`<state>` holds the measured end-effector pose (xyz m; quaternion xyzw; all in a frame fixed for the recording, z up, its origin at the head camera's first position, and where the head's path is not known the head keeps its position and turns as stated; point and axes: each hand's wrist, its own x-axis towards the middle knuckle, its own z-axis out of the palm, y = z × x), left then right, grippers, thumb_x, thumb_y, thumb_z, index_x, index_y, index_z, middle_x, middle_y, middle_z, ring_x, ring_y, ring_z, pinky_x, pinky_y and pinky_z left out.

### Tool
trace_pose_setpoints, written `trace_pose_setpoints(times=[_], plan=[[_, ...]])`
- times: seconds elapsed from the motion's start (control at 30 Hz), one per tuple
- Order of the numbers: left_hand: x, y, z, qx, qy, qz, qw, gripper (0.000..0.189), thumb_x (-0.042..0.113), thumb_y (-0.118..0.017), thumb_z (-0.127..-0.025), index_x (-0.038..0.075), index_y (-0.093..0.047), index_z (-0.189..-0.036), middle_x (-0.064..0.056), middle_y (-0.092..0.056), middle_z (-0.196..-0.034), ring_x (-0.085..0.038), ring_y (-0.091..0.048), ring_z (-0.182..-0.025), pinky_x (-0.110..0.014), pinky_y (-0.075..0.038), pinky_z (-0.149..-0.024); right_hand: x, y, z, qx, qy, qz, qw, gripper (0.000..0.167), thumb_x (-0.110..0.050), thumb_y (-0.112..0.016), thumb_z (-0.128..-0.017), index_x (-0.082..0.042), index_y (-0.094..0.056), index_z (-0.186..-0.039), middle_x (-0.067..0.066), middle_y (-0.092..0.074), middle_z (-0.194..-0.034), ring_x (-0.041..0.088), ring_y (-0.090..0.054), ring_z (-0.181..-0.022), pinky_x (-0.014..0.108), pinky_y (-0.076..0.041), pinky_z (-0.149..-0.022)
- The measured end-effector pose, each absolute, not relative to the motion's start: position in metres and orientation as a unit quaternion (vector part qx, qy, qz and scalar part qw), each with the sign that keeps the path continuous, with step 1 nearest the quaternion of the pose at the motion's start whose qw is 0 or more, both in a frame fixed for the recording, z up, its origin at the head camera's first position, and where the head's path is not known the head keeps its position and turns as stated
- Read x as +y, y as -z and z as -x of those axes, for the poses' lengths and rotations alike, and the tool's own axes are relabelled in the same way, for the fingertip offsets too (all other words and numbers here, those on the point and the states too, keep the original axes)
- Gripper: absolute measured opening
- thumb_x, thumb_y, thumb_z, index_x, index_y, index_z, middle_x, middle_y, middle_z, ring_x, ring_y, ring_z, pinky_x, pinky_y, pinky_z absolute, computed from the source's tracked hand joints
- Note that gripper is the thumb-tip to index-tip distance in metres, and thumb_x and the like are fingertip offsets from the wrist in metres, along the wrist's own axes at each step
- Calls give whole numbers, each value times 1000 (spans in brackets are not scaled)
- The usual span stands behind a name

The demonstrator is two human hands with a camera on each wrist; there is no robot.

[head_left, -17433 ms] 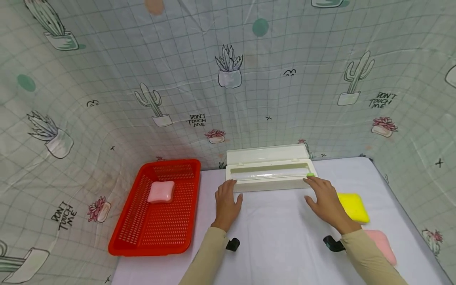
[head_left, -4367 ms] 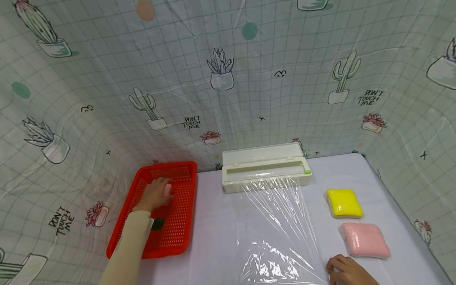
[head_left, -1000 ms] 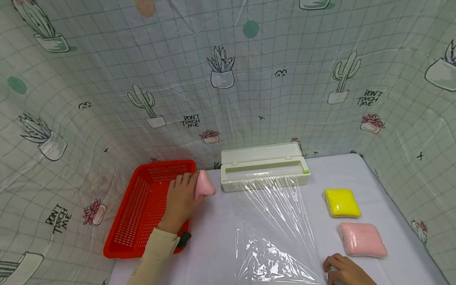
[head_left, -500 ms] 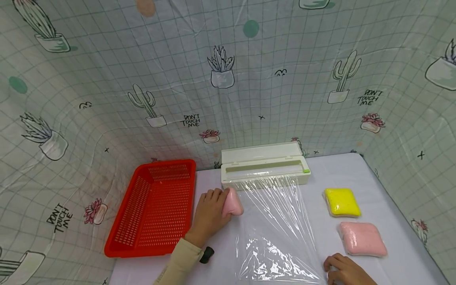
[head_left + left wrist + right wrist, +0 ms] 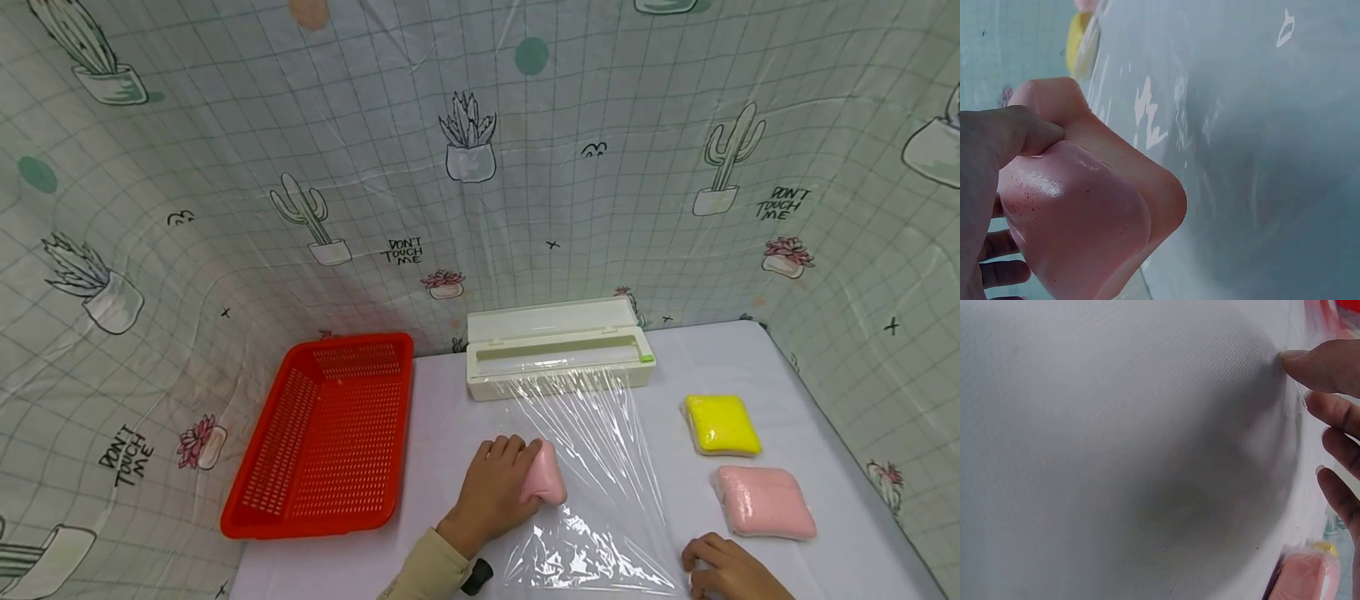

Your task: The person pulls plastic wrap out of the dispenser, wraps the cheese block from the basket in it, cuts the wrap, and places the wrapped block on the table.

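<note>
My left hand grips a pink pillow-shaped block by its near side, over the left part of a sheet of cling film. In the left wrist view the block is glossy with tiny dark pits, and the thumb presses into its face. The film runs from a white cling film dispenser with its lid raised, toward the front of the table. At the film's front right corner, my right hand holds the edge; in the right wrist view thumb and forefinger are at a thin film edge.
A red perforated basket stands at the left with nothing in it. To the right lie a yellow block and a second pink block, both wrapped in shiny film. A patterned curtain encloses the back and sides.
My left hand has taken the pink block out of the red basket and carried it right and toward me, over the film. Earlier the film was pulled out of the dispenser. The right hand stays put.
</note>
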<state>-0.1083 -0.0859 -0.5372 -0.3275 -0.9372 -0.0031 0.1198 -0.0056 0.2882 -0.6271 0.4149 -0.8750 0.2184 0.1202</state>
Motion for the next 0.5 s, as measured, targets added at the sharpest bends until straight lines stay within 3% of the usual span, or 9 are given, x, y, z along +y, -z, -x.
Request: trace_pose_setpoints(times=[0.5], plan=[[-53,554,89,-923,-17,365,118,72,54,-80,-79,21,-62,-141,6,-65,-115,-13,-58,-109,-29,-46,-95,290,625,2,-886,-223,-396,90,28,-43,-93,-69,-34,-66,-69,-14,-56,-99,4,-48,-88,13,-38,-75]])
